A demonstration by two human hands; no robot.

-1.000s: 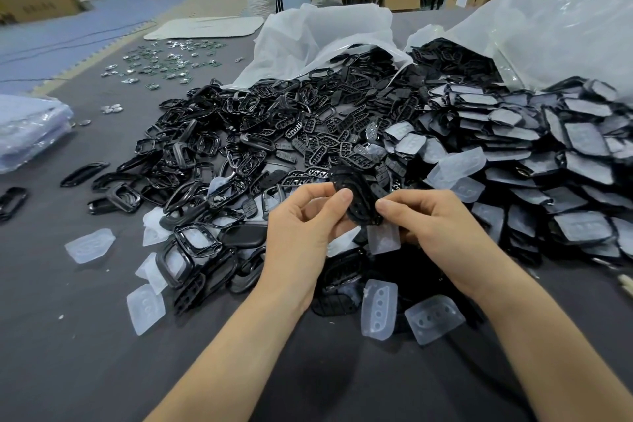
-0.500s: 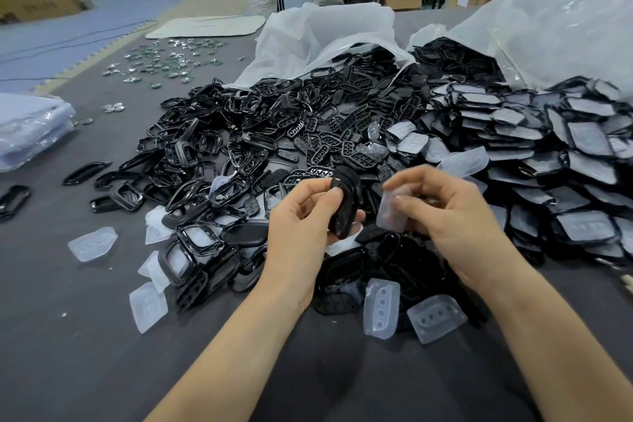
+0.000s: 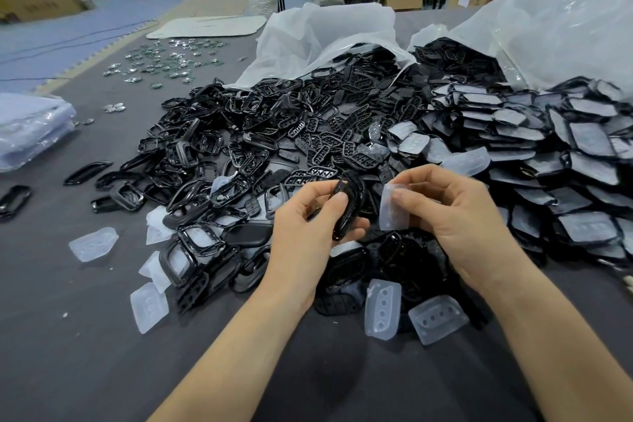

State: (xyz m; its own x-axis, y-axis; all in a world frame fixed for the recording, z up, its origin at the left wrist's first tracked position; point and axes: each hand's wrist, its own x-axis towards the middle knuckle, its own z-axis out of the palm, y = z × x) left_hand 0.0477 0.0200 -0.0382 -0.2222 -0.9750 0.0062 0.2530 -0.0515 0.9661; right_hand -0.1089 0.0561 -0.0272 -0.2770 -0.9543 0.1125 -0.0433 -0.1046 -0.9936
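Observation:
My left hand (image 3: 308,233) grips a black plastic shell piece (image 3: 347,207) edge-on, thumb on its near side and fingers curled behind it. My right hand (image 3: 452,216) pinches a translucent rubber button pad (image 3: 394,212) between thumb and forefinger, a short gap to the right of the black piece. Both are held above a big heap of black plastic frames and shells (image 3: 274,147) on the dark grey table (image 3: 102,353).
Stacked black pieces with translucent pads (image 3: 548,154) spill from a clear bag (image 3: 565,27) at right. A second clear bag (image 3: 325,34) lies behind the heap. Loose pads (image 3: 383,308) lie near the front, small metal parts (image 3: 164,62) far left, a folded plastic stack (image 3: 30,130) at the left edge.
My right hand picked up a translucent pad from under the black piece and lifted it to the right. My left hand turned the black piece edge-on and kept hold of it.

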